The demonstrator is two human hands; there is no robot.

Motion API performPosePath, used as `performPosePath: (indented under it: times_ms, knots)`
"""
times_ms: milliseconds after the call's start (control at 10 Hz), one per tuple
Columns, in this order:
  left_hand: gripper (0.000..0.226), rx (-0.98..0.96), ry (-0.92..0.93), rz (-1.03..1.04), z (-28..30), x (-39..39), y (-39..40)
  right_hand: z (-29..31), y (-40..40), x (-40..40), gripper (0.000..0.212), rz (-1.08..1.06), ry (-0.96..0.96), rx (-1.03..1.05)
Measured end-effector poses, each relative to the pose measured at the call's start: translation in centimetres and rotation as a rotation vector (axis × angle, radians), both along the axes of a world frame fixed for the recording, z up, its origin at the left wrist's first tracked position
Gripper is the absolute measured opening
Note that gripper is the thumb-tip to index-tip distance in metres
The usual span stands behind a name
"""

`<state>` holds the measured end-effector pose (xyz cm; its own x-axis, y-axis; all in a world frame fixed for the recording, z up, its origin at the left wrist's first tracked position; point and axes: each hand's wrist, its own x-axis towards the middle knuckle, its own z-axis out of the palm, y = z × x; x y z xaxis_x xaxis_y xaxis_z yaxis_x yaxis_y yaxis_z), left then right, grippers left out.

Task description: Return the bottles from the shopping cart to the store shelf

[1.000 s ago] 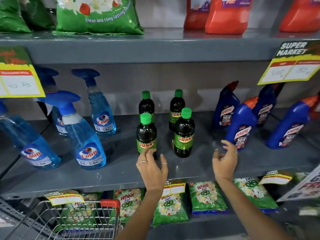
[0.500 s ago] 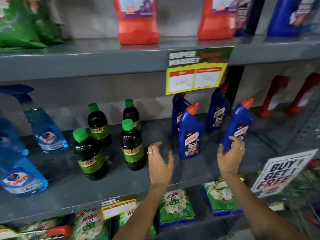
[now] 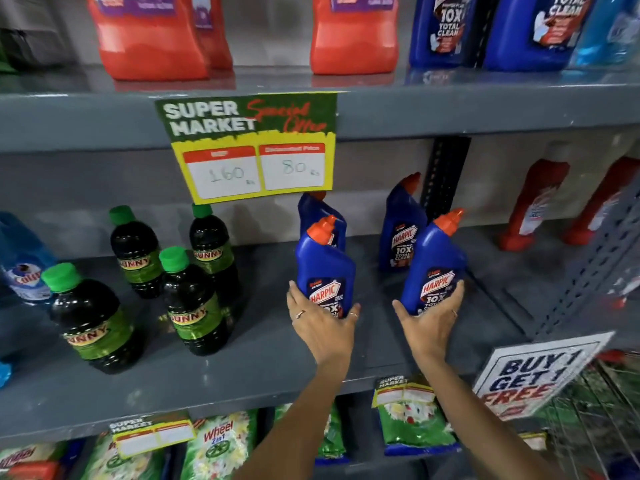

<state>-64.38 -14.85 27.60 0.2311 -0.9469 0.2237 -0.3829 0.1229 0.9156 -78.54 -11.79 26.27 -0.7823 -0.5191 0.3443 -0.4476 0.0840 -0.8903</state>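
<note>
Two blue Harpic bottles with orange caps stand at the front of the grey middle shelf (image 3: pixel 242 368). My left hand (image 3: pixel 323 325) wraps around the base of the left Harpic bottle (image 3: pixel 323 268). My right hand (image 3: pixel 429 322) grips the base of the right Harpic bottle (image 3: pixel 434 261). Two more Harpic bottles (image 3: pixel 401 226) stand behind them. Several dark Sunny bottles (image 3: pixel 194 299) with green caps stand to the left on the same shelf. The shopping cart is out of view.
A yellow and green price sign (image 3: pixel 252 147) hangs from the upper shelf edge. Red and blue jugs (image 3: pixel 353 32) fill the top shelf. Red bottles (image 3: pixel 540 199) stand at the right. A "Buy 1 Get 1 Free" sign (image 3: pixel 533 375) juts out low right. Green detergent packs (image 3: pixel 218 445) lie below.
The view has swung right, away from the Sunny bottles and the cart. Both hands, open a moment ago, have moved to the front Harpic bottles and closed on them.
</note>
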Motion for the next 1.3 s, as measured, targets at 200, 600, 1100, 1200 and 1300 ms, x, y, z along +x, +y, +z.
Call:
performPosePath:
  times_ms: [200, 600, 1100, 1200, 1300]
  knots:
    - [0.116, -0.031, 0.026, 0.103, -0.2, -1.0, -0.7, -0.4, -0.1, -0.4, 0.115, -0.017, 0.019, -0.037]
    - [0.117, -0.063, 0.024, 0.026, -0.6, -2.5, 1.0, -0.5, 0.0, -0.4, 0.113, -0.031, -0.021, -0.048]
    - [0.124, 0.007, -0.031, -0.059, -0.6, -2.0, 2.2, -0.3, 0.5, -0.3, 0.116, 0.002, -0.006, 0.008]
    - [0.124, -0.013, -0.035, -0.097, -0.9, -1.1, 2.2, -0.4, 0.7, -0.2, 0.116, 0.011, 0.0, 0.011]
    - [0.114, -0.089, -0.137, -0.115, -0.9, 0.9, 2.9, -0.1, 1.1, 0.5, 0.115, -0.018, 0.058, -0.016]
